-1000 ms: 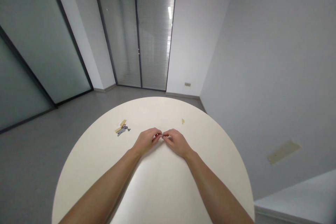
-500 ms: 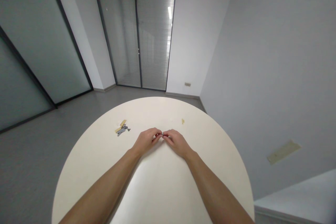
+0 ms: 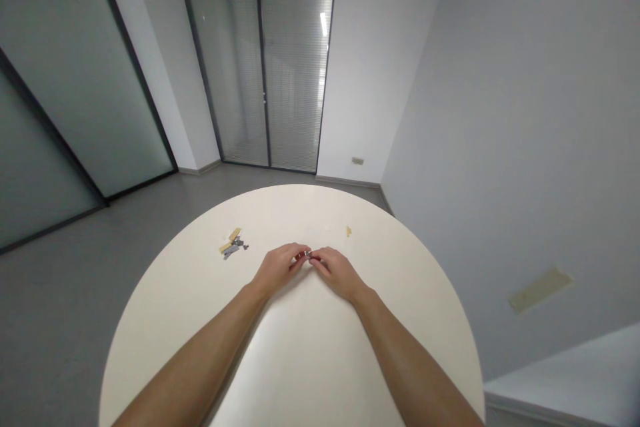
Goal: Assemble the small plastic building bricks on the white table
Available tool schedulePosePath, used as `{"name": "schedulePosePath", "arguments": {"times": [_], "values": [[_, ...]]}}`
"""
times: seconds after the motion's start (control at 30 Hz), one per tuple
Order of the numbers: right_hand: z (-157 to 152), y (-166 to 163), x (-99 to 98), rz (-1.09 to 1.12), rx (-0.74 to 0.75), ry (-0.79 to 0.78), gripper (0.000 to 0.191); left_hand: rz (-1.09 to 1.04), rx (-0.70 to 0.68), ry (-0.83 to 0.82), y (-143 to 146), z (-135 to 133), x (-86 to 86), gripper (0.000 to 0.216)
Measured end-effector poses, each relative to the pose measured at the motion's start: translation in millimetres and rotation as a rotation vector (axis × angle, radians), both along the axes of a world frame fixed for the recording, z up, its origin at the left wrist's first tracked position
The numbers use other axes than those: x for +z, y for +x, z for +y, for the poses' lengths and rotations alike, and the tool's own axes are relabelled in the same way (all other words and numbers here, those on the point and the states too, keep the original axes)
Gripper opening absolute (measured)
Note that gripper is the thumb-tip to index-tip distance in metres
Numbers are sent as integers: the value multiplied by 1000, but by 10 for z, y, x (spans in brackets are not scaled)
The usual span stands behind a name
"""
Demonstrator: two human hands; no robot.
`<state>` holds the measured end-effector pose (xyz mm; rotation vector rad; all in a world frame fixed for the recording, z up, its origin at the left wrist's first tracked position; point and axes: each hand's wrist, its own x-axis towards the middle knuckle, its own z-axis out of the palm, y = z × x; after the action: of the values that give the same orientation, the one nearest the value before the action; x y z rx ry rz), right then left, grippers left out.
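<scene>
My left hand (image 3: pixel 280 266) and my right hand (image 3: pixel 337 269) meet over the middle of the round white table (image 3: pixel 300 353). Between their fingertips is a small dark grey piece (image 3: pixel 309 255), mostly hidden by the fingers; its exact kind is too small to make out. Thumb and fingers of both hands are pinched on it from either side. Beyond and to the left of my left hand lies a small heap of grey and tan pieces (image 3: pixel 231 248).
A small yellowish piece (image 3: pixel 349 231) lies past my right hand, with a tiny whitish piece (image 3: pixel 327 228) beside it. Behind the table stand a glazed door with blinds (image 3: pixel 295 80) and a pale wall (image 3: pixel 510 113) on the right.
The fingertips have shifted very slightly, and a little more of the small grey piece shows between them. Arms and loose pieces stay where they were.
</scene>
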<state>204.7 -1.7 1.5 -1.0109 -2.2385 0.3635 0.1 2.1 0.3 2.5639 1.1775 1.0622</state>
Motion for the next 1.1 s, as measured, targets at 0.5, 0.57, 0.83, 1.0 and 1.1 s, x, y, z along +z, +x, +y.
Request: {"name": "schedulePosePath", "arguments": {"times": [0.5, 0.57, 0.83, 1.0, 1.1], "values": [[-11, -4, 10, 25, -44, 26, 18, 3, 89, 30, -10, -4, -3, 20], [-15, -3, 17, 29, -59, 32, 19, 7, 92, 31, -8, -9, 8, 20], [-16, 2, 23, 54, -102, 86, 19, 30, 103, 37, -3, -19, 34, 20], [-1, 10, 9, 68, -97, 108, 17, 55, 94, 44, -13, 1, 6, 20], [-4, 10, 15, 76, -89, 112, 17, 69, 90, 36, -13, 10, -4, 21]]}}
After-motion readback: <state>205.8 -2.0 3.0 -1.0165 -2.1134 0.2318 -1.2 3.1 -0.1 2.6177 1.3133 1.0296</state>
